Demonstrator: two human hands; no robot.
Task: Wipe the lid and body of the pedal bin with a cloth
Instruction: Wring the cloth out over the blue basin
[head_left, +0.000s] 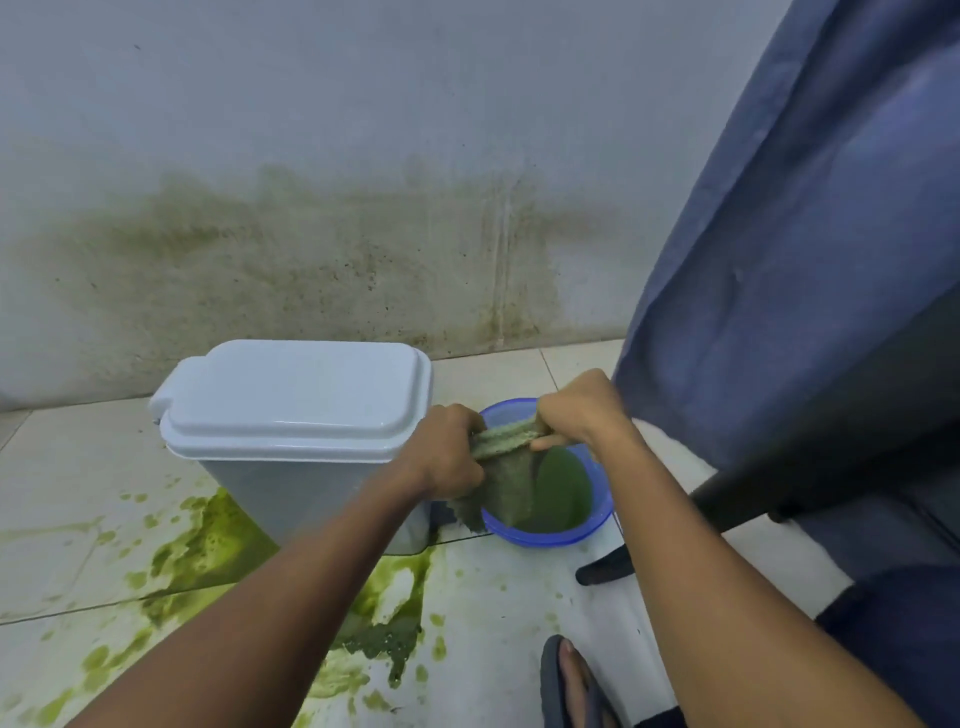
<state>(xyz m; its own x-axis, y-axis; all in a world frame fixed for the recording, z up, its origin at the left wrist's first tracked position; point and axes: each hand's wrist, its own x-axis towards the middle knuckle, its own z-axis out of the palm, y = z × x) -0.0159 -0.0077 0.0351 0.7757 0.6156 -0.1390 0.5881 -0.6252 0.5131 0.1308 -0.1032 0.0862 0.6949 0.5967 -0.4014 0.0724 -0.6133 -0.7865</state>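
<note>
A white pedal bin stands on the tiled floor by the wall, its lid (296, 397) down and its grey-white body (291, 493) partly behind my left forearm. Just right of the bin, both hands hold a wet, green-stained cloth (506, 478) over a blue basin. My left hand (444, 452) grips the cloth's left end. My right hand (579, 410) grips the right end. The stretch between my hands is twisted tight, and a loose flap hangs down toward the basin.
The blue basin (550, 535) holds murky green water. Green liquid (208, 540) is spilled on the tiles left of and in front of the bin. The wall behind is stained green. A chair draped in blue fabric (810, 291) stands at the right. My sandalled foot (569, 680) is at the bottom.
</note>
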